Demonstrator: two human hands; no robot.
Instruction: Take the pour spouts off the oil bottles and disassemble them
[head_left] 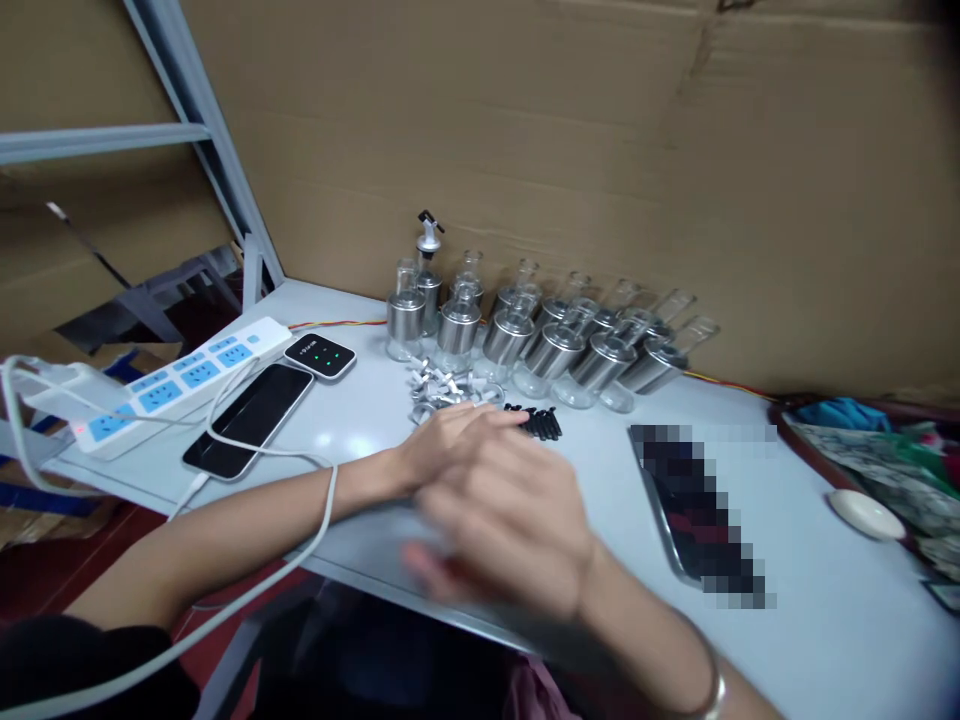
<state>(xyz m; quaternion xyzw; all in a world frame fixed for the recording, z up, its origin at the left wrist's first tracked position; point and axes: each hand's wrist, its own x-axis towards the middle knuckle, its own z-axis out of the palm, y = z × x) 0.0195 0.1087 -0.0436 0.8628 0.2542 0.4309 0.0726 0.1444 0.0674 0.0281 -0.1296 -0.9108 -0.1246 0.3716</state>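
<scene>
My left hand [454, 432] lies low over the table, a finger stretched out toward a small pile of black plastic pieces [544, 422]. Behind it is a heap of silver-grey pourer spouts [442, 385]. My right hand [517, 510], smeared by motion, crosses in front of the left and hides part of it; what its fingers do cannot be made out. Farther back stand two rows of glass bottles with metal sleeves [510, 335]. One bottle at the back left carries a pourer with a black top [428, 235].
On the left lie a white power strip [202, 375], a black phone [251, 420] and a small device with green lights [321, 355]. A white cable [330, 500] loops over my left forearm. On the right are a pixelated phone [690, 510] and a white oval dish [866, 513]. Cardboard [562, 130] walls the back.
</scene>
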